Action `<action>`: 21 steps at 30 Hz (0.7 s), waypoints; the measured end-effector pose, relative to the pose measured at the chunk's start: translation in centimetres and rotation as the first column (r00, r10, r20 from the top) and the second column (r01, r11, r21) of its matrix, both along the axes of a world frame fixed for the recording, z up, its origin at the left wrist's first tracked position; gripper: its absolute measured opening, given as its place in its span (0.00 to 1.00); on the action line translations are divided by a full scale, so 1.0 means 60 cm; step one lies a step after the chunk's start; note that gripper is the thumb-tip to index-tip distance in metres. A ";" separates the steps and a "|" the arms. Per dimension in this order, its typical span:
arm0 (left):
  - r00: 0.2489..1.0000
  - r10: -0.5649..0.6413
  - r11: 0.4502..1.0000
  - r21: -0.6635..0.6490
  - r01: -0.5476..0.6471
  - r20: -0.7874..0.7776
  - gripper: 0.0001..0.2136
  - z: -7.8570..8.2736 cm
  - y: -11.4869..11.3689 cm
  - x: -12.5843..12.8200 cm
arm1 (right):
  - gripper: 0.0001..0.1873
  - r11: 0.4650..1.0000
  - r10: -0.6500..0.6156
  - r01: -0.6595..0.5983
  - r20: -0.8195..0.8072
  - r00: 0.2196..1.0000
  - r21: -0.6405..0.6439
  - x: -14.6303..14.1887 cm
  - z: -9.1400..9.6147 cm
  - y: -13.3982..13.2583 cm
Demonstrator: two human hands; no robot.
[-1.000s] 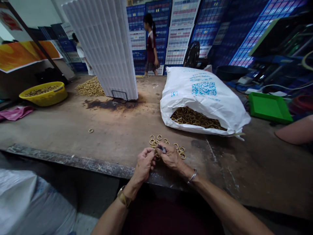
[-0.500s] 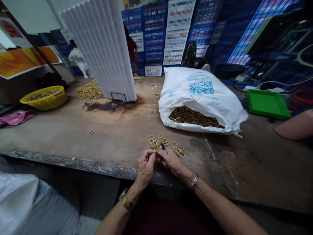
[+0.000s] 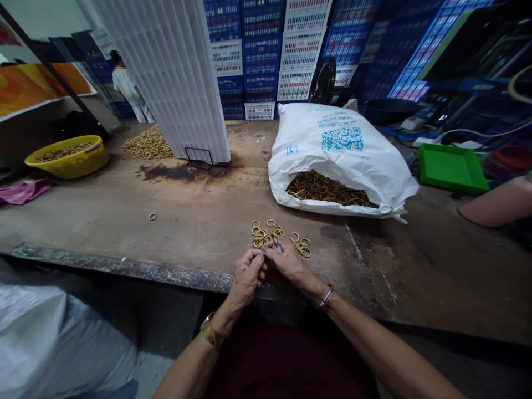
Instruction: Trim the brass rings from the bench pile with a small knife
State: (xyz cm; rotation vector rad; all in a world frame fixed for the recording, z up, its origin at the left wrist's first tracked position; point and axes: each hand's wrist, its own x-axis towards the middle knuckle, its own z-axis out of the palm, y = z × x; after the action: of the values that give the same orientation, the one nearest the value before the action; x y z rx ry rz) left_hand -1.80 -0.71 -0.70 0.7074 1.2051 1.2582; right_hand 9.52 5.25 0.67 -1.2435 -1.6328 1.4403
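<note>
My left hand (image 3: 248, 271) is closed in a pinch at the table's near edge; what its fingers hold is hidden. Touching or nearly touching it, my right hand (image 3: 291, 265) is closed around a small grey tool with a dark tip (image 3: 277, 247), whose exact kind I cannot make out. Just beyond my fingers lies a loose cluster of gold-coloured rings (image 3: 258, 239), with several more rings (image 3: 305, 251) to the right. One single ring (image 3: 152, 216) lies apart on the left. A white sack (image 3: 344, 180), open toward me, is filled with similar rings (image 3: 328, 189).
On the wooden table (image 3: 199, 221) a white corrugated panel (image 3: 166, 83) leans in a wire stand, beside a ring heap (image 3: 147, 144). A yellow basin (image 3: 68, 166) is left, a green tray (image 3: 453, 169) right. Behind stand stacked crates (image 3: 261, 61) and a person (image 3: 128, 88).
The view has tipped slightly down. My left fingers have come a little away from the right hand, and a ring seen by them before no longer shows. The person in red has gone from view.
</note>
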 end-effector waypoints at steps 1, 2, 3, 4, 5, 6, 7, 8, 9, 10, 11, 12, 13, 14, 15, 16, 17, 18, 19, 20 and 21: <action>1.000 0.001 1.000 0.000 -0.001 0.030 0.15 0.001 -0.001 0.001 | 0.12 1.000 0.001 -0.001 -0.012 1.000 -0.007 0.000 -0.001 0.000; 0.998 0.000 1.000 -0.002 0.000 0.065 0.15 0.004 -0.002 0.002 | 0.12 1.000 0.005 -0.005 -0.029 1.000 -0.022 0.000 -0.003 0.001; 0.995 0.000 1.000 -0.005 0.001 0.103 0.15 0.007 -0.003 0.003 | 0.12 0.999 0.005 -0.007 -0.046 0.999 -0.041 0.000 -0.005 0.002; 0.991 0.001 1.000 -0.009 0.001 0.136 0.15 0.010 -0.004 0.003 | 0.13 0.999 -0.006 0.002 -0.057 0.998 -0.054 0.000 -0.007 0.003; 0.987 0.002 1.000 -0.013 0.000 0.162 0.15 0.013 -0.004 0.004 | 0.12 0.998 -0.024 0.021 -0.056 0.998 -0.053 0.001 -0.008 0.005; 0.984 0.005 1.000 -0.015 -0.003 0.179 0.15 0.016 -0.005 0.004 | 0.11 0.999 -0.042 0.040 -0.041 0.998 -0.032 0.003 -0.010 0.005; 0.982 0.010 1.000 -0.014 -0.007 0.189 0.15 0.017 -0.005 0.003 | 0.10 0.999 -0.051 0.052 -0.010 0.999 0.010 0.005 -0.011 0.006; 0.981 0.014 1.000 -0.011 -0.012 0.192 0.15 0.018 -0.005 0.003 | 0.09 0.997 -0.046 0.043 0.034 0.998 0.070 0.007 -0.012 0.005; 0.982 0.016 1.000 -0.007 -0.015 0.188 0.16 0.018 -0.005 0.003 | 0.08 0.990 -0.021 0.008 0.088 0.996 0.141 0.010 -0.013 0.003; 0.984 0.021 1.000 -0.002 -0.020 0.176 0.16 0.016 -0.005 0.003 | 0.08 0.975 0.020 -0.053 0.150 0.988 0.217 0.012 -0.014 0.000; 0.987 0.026 1.000 0.003 -0.027 0.160 0.16 0.015 -0.005 0.002 | 0.07 0.949 0.064 -0.125 0.214 0.975 0.288 0.015 -0.016 -0.003; 0.990 0.032 0.999 0.008 -0.033 0.139 0.16 0.012 -0.005 0.002 | 0.07 0.916 0.094 -0.192 0.275 0.957 0.352 0.017 -0.018 -0.007; 0.993 0.038 0.999 0.012 -0.040 0.116 0.16 0.010 -0.005 0.002 | 0.06 0.882 0.111 -0.245 0.329 0.938 0.402 0.019 -0.021 -0.010; 0.995 0.044 0.999 0.015 -0.045 0.094 0.17 0.008 -0.006 0.002 | 0.06 0.853 0.115 -0.282 0.369 0.922 0.439 0.020 -0.025 -0.012; 0.996 0.048 0.999 0.017 -0.050 0.076 0.17 0.006 -0.006 0.002 | 0.06 0.833 0.110 -0.303 0.398 0.911 0.464 0.020 -0.029 -0.014; 0.997 0.049 0.999 0.019 -0.050 0.062 0.17 0.005 -0.007 0.002 | 0.07 0.820 0.104 -0.315 0.417 0.903 0.477 0.021 -0.033 -0.015; 0.998 0.047 0.999 0.021 -0.048 0.051 0.17 0.004 -0.007 0.002 | 0.07 0.814 0.097 -0.321 0.431 0.897 0.484 0.021 -0.037 -0.015; 0.998 0.045 0.999 0.024 -0.046 0.042 0.17 0.004 -0.008 0.002 | 0.07 0.810 0.091 -0.326 0.444 0.892 0.487 0.021 -0.039 -0.015; 0.998 0.044 0.999 0.026 -0.045 0.034 0.17 0.004 -0.008 0.002 | 0.07 0.807 0.085 -0.330 0.456 0.886 0.489 0.021 -0.040 -0.014; 0.999 0.046 0.999 0.027 -0.047 0.023 0.17 0.005 -0.009 0.002 | 0.07 0.805 0.080 -0.333 0.467 0.881 0.491 0.020 -0.040 -0.014; 0.999 0.052 0.998 0.027 -0.052 0.010 0.17 0.005 -0.009 0.002 | 0.07 0.804 0.075 -0.334 0.473 0.878 0.492 0.020 -0.039 -0.014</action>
State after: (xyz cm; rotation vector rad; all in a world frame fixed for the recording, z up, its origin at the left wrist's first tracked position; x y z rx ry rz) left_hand -1.65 -1.22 -0.38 0.6934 1.2074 1.3222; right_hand 10.73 4.40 -1.67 -1.0893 -2.3463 0.6977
